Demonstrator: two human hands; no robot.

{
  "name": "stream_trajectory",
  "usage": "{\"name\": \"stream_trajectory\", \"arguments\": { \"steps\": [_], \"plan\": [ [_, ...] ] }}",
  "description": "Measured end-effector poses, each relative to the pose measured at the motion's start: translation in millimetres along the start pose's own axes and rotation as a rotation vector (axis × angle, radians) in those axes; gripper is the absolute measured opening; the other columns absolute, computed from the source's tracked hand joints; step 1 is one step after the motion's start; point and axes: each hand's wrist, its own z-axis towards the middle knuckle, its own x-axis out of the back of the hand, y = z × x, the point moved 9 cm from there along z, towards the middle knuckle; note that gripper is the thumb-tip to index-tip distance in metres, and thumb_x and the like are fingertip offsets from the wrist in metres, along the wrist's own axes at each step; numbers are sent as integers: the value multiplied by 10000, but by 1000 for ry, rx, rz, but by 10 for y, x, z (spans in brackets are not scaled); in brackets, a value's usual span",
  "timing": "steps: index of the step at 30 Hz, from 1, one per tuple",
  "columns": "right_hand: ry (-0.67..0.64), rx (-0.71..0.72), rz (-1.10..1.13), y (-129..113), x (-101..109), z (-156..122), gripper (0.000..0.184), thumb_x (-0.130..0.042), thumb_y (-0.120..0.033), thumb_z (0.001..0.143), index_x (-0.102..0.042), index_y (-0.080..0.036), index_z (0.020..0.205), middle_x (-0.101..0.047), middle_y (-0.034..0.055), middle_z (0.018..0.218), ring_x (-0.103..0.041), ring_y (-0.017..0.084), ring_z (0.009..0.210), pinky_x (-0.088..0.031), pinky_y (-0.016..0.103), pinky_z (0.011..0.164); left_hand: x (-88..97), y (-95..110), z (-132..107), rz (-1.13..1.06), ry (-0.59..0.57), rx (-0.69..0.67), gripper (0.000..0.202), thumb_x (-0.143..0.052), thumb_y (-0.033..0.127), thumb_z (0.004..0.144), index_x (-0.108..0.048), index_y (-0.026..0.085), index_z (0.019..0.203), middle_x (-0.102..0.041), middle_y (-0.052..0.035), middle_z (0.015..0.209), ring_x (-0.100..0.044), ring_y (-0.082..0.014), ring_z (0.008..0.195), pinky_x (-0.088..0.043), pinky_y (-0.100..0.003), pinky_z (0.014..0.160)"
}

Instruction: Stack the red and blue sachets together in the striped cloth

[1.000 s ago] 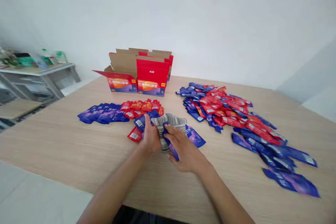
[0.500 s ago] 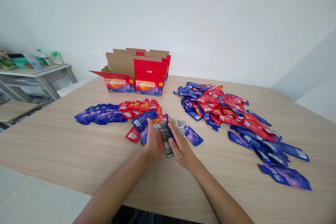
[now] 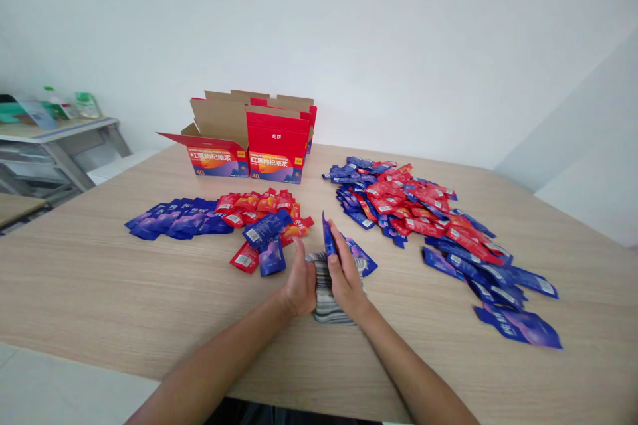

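My left hand (image 3: 301,284) is closed on a grey-and-white striped cloth (image 3: 329,305), its thumb pointing up. My right hand (image 3: 345,281) grips a blue pouch (image 3: 327,236) standing on edge, with the fingers behind it and the thumb in front. The cloth hangs between both hands and also shows behind the right one. Another blue pouch (image 3: 363,257) lies flat on the table, partly hidden by my right hand. Left of my hands lie two loose blue pouches (image 3: 272,257) and a red pouch (image 3: 245,257).
A row of overlapping blue pouches (image 3: 174,218) and a red group (image 3: 256,202) lie at left. Behind them stand open red cartons (image 3: 276,156). A mixed red-and-blue pile (image 3: 403,196) spreads right, with blue pouches (image 3: 518,327) nearer me. A side desk (image 3: 54,131) stands far left.
Both hands, with the cloth and blue pouch, have come closer to me and slightly apart at the top. The pouch shows more clearly. The whole view has shifted a little.
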Motion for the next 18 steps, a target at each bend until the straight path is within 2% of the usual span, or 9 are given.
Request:
{"name": "stream_trajectory", "arguments": {
  "steps": [3, 5, 8, 10, 13, 15, 18],
  "plan": [
    [129, -25, -59, 81, 120, 35, 428, -359, -404, 1070, -542, -257, 1428, -501, 84, 1533, -430, 233, 1447, -381, 484, 1187, 1, 110, 13, -65, -4, -62, 965, -192, 838, 865, -518, 149, 1457, -668, -178, 1329, -598, -356, 1272, -356, -536, 1144],
    [173, -20, -157, 149, 184, 67, 375, -425, -412, 1047, -650, -241, 1294, -562, 110, 1471, -500, 255, 1392, -411, 502, 1157, 3, 240, 6, -108, 3, -116, 973, -212, 840, 862, -527, 127, 1444, -676, -192, 1310, -616, -360, 1246, -364, -538, 1136],
    [149, 23, -293, 200, 231, 130, 327, -514, -430, 1005, -717, -221, 1152, -487, 138, 1531, -472, 290, 1410, -389, 534, 1158, -28, 351, -11, -136, -18, -130, 970, -213, 837, 865, -537, 120, 1432, -680, -197, 1299, -627, -363, 1226, -370, -549, 1124],
    [108, 52, -386, 192, 246, 160, 343, -484, -408, 1017, -691, -218, 1214, -374, 136, 1608, -379, 299, 1472, -307, 576, 1192, -55, 333, -17, -136, -38, -106, 973, -213, 841, 862, -544, 121, 1426, -680, -198, 1298, -625, -367, 1227, -370, -556, 1120],
    [-18, 105, -536, 138, 187, 175, 432, -423, -386, 1038, -545, -229, 1422, -239, 131, 1667, -240, 305, 1532, -218, 622, 1207, -84, 240, -18, -127, -58, -73, 973, -247, 848, 852, -553, 117, 1418, -677, -204, 1300, -614, -373, 1242, -365, -551, 1123],
    [-110, 151, -617, 100, 123, 167, 509, -447, -427, 1027, -460, -227, 1495, -218, 148, 1671, -199, 328, 1541, -199, 648, 1199, -93, 203, -18, -119, -59, -68, 960, -254, 842, 857, -551, 123, 1420, -674, -199, 1309, -602, -368, 1260, -359, -538, 1131],
    [-264, 231, -679, 60, 12, 140, 568, -450, -443, 1026, -404, -194, 1534, -271, 185, 1646, -202, 338, 1538, -187, 652, 1200, -88, 251, -17, -121, -49, -85, 963, -226, 851, 852, -548, 149, 1426, -673, -178, 1320, -587, -358, 1282, -357, -532, 1134]
  ]
}}
